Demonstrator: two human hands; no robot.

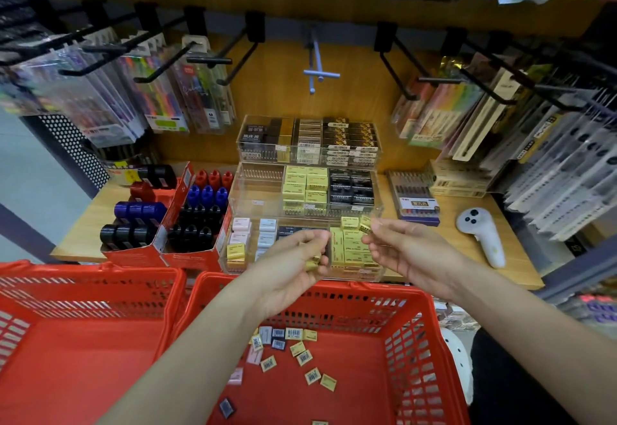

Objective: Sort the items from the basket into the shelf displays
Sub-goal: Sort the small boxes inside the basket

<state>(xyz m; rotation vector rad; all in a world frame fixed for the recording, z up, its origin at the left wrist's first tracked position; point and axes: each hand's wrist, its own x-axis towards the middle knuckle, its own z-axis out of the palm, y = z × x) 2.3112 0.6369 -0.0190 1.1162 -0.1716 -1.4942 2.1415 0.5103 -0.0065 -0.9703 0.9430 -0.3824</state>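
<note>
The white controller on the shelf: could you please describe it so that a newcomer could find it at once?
Start at the wooden shelf behind the red basket. Look right of the clear display trays, past the flat pen box, to where the white controller lies alone on bare wood. It is the only smooth, unpackaged thing there, with a rounded head bearing dark buttons and a tapering handle.

Wooden shelf point(434, 241) carrying stationery displays

A clear tiered organiser point(260, 190) stands at the middle, holding small boxed erasers in yellow, black, white and pink. Just left of it sit two red cardboard boxes point(187, 254) of black, blue and red items. To the right lie a flat pen pack point(415, 197), stacked pale boxes point(457, 180) farther right, and a white controller point(482, 234) near the right edge.
</note>
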